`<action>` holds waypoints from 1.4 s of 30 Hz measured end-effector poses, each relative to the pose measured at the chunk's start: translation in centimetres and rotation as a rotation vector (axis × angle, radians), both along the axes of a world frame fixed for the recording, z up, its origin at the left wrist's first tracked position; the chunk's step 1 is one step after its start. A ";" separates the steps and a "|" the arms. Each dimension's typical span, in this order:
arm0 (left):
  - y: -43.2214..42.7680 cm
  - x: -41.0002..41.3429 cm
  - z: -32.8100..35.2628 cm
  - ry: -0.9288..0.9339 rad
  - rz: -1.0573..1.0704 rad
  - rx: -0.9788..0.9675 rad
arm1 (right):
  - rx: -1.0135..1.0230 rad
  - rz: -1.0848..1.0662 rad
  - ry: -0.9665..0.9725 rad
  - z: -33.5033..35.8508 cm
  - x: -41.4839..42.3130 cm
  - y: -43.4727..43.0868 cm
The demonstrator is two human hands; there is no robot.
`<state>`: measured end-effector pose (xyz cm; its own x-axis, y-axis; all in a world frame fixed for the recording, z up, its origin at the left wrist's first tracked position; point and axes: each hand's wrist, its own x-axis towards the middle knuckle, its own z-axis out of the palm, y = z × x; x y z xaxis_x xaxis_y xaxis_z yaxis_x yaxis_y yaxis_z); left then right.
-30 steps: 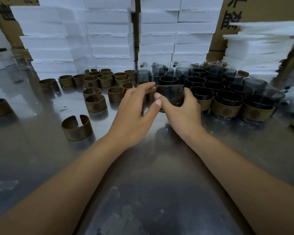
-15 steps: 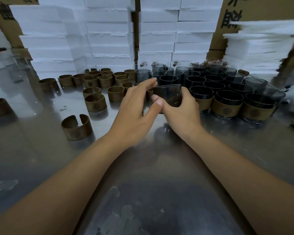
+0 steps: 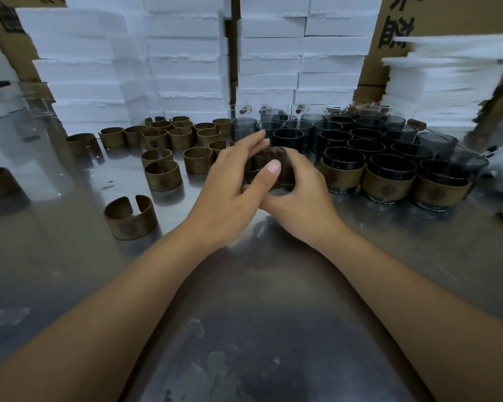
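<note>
Both hold one thing: the left grip (image 3: 230,181) and the right grip (image 3: 299,195) are curled round the dark glass cup (image 3: 269,166), the left thumb lying across its near wall. The cup hangs just above the worktop (image 3: 244,285), between the loose brown sleeves (image 3: 163,177) on the left and the sleeved cups (image 3: 388,181) on the right. The step looks like seating a split sleeve on the glass. A brown tint shows at the cup, but blur hides whether a band is already round it. To do it well, I would steady the glass with one hand, spread the split with the other, and slide the band on level, clear of the base as on the finished cups. Its long axis runs roughly up and down, tipped a little, mouth seemingly up and away from the person
</note>
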<state>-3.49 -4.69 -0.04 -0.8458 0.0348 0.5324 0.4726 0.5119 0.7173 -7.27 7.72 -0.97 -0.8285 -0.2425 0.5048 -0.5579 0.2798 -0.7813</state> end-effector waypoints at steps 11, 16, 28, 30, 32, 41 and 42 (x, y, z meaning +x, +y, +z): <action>0.7 0.8 0.3 0.135 -0.008 -0.198 | 0.080 -0.094 -0.071 -0.2 -0.7 0.0; 0.6 0.8 0.4 0.135 0.009 -0.172 | -0.012 -0.173 -0.113 -0.3 -1.1 0.3; 0.0 -0.1 -0.2 -0.032 0.064 -0.173 | -0.099 -0.185 -0.115 -0.1 -1.0 0.4; -0.1 -0.1 -0.2 -0.045 0.069 -0.162 | -0.101 -0.153 -0.104 -0.1 -0.9 0.4; -0.1 -0.2 -0.2 -0.049 0.069 -0.144 | -0.113 -0.129 -0.095 -0.1 -0.8 0.3; 0.0 -0.1 0.0 -0.034 0.060 -0.096 | -0.079 -0.019 -0.078 -0.4 -0.8 0.1; 0.0 -0.1 0.1 -0.036 0.055 -0.089 | -0.070 -0.009 -0.074 -0.4 -0.8 0.1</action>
<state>-3.61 -4.72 0.03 -0.8663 0.0337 0.4983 0.4167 0.5987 0.6841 -8.08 7.82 -1.35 -0.8660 -0.2008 0.4580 -0.4960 0.2278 -0.8379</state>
